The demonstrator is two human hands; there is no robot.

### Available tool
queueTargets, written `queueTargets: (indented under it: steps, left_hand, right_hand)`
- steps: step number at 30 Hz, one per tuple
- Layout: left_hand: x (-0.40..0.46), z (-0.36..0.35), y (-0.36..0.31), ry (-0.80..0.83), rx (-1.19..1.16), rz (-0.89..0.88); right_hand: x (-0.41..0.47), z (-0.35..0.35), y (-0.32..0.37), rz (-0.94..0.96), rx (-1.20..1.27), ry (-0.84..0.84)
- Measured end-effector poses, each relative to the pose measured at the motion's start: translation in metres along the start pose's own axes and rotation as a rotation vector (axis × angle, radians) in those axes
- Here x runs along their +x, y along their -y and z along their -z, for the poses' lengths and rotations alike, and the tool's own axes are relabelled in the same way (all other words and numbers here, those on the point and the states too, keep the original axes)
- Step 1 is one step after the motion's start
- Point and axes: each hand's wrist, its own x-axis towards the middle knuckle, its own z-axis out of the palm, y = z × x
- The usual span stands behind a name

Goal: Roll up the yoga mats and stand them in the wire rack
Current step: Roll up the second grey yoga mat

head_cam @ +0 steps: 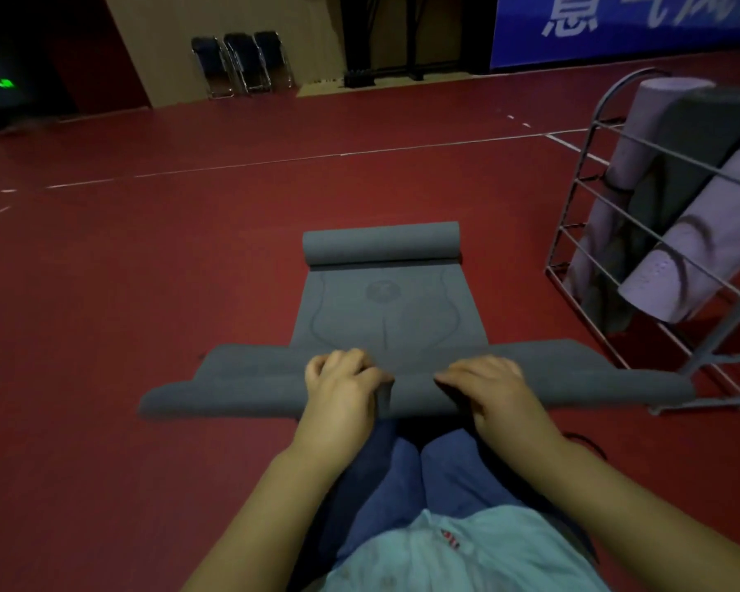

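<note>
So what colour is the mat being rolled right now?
Dark grey mat, with faint line markings; the head view shows it.

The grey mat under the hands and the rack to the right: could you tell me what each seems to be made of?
The grey mat looks like soft matte rubber or foam: it curls into a roll, shows no glare, and carries faint printed lines. The wire rack appears to be grey-coated metal rod, thin and rigid with a bent top hoop; the coating cannot be told for sure.
</note>
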Motion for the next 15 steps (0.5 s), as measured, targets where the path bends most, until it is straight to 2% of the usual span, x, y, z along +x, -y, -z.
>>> queueTargets:
  steps: [4, 8, 10, 12, 15]
  left_hand:
    - [-0.015, -0.005, -0.005, 0.071, -0.034, 0.003]
    - [-0.017, 0.004, -0.006, 0.138, 0.0, 0.002]
    - [-0.015, 0.004, -0.007, 0.22, 0.054, -0.005]
    - [-0.019, 0.001, -0.009, 0.233, 0.066, -0.004]
    - [-0.025, 0.003, -0.015, 0.226, 0.012, 0.03]
  right_hand:
    - [-0.019, -0.008, 0.004, -0.104, 0.118, 0.097]
    - [-0.017, -0.007, 0.007, -0.162, 0.116, 0.043]
    - [-0.015, -0.003, 0.008, -0.186, 0.129, 0.137]
    - [-0.017, -0.001, 0.01, -0.2, 0.137, 0.254]
    - [-0.021, 0.001, 0.014, -0.17, 0.125, 0.291]
